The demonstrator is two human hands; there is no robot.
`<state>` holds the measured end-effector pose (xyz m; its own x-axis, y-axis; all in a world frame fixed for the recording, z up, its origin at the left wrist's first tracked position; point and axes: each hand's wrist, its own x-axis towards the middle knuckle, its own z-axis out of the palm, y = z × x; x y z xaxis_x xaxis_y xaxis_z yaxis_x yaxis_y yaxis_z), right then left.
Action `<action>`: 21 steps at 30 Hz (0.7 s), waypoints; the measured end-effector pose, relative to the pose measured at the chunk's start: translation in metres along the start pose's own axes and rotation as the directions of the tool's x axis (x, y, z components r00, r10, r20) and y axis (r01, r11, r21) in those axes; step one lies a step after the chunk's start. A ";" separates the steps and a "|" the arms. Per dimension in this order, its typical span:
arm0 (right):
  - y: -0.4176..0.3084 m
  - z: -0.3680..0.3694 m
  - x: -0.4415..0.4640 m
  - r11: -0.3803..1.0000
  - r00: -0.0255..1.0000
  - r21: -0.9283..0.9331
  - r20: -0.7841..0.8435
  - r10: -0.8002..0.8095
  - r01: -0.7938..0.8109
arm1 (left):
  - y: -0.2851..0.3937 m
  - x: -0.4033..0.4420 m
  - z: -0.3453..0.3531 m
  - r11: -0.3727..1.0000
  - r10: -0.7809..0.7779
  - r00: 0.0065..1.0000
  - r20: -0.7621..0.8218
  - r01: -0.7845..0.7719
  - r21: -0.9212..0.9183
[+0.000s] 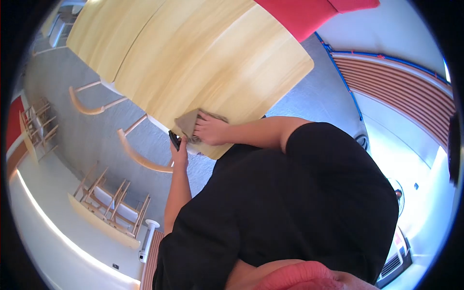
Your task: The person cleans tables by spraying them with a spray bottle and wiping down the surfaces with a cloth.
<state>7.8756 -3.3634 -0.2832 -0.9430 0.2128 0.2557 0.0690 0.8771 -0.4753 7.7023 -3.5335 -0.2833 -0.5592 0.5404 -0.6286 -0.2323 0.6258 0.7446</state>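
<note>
My right hand [210,129] presses down on a grey-brown cloth [187,123], its fingers spread over the folds. The cloth lies bunched at the near edge of a light wooden table [193,58]. Just beyond that edge, my left hand [179,152] is closed around a small black object [174,139] that looks like a spray-bottle head. Its lower part is hidden, so I cannot tell its kind for certain.
Wooden chairs with curved backs [140,157] stand along the table's left side. A red seat [309,19] is at the far right end. More chairs sit upturned on a table [108,217] at lower left. A slatted wooden panel [391,87] runs along the right.
</note>
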 end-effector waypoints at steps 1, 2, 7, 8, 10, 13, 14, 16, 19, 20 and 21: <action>0.002 0.006 0.028 1.000 0.997 0.021 0.074 -0.022 0.020 | 0.002 -0.001 0.002 0.997 0.065 0.998 -0.026 -0.064 0.037; 0.010 0.008 0.058 0.998 0.987 0.044 0.154 -0.043 0.037 | 0.002 -0.003 0.006 0.990 0.124 0.991 -0.047 -0.121 0.074; 0.126 -0.037 0.175 0.922 0.957 -0.259 -0.023 0.290 -0.286 | 0.016 -0.011 0.018 0.984 0.168 0.980 -0.105 -0.160 0.079; 0.158 -0.051 0.188 0.867 0.908 -0.270 -0.134 0.397 -0.419 | 0.014 -0.011 0.014 0.985 0.160 0.980 -0.117 -0.152 0.077; 0.244 -0.077 0.166 0.743 0.730 -0.155 -0.398 0.556 -0.651 | 0.010 -0.006 0.012 0.976 0.194 0.978 -0.081 -0.184 0.120; 0.249 -0.223 0.126 0.470 0.599 -0.488 -0.144 0.788 -0.736 | 0.010 -0.006 0.011 0.960 0.248 0.966 -0.069 -0.235 0.152; 0.269 -0.192 0.100 0.282 0.387 -0.306 -0.374 0.843 -0.909 | 0.008 -0.005 0.009 0.962 0.250 0.967 -0.044 -0.244 0.120; 0.315 -0.135 0.038 0.450 0.613 -0.428 -0.415 0.672 -0.784 | 0.017 -0.009 0.012 0.961 0.248 0.966 -0.066 -0.237 0.142; 0.204 -0.097 0.045 0.690 0.758 -0.314 -0.291 0.584 -0.652 | 0.013 -0.008 0.013 0.955 0.282 0.956 -0.080 -0.271 0.120; 0.152 -0.095 0.059 0.795 0.828 -0.243 -0.077 0.556 -0.556 | 0.009 -0.006 0.014 0.953 0.301 0.950 -0.086 -0.296 0.065; 0.106 -0.082 0.066 0.865 0.862 -0.214 0.138 0.488 -0.455 | 0.007 -0.004 0.016 0.946 0.323 0.942 -0.090 -0.323 0.011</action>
<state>7.8476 -3.2208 -0.2479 -0.8242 0.5517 -0.1277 0.5582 0.7536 -0.3471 7.7153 -3.5224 -0.2792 -0.6733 0.6606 -0.3320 -0.0304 0.4239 0.9052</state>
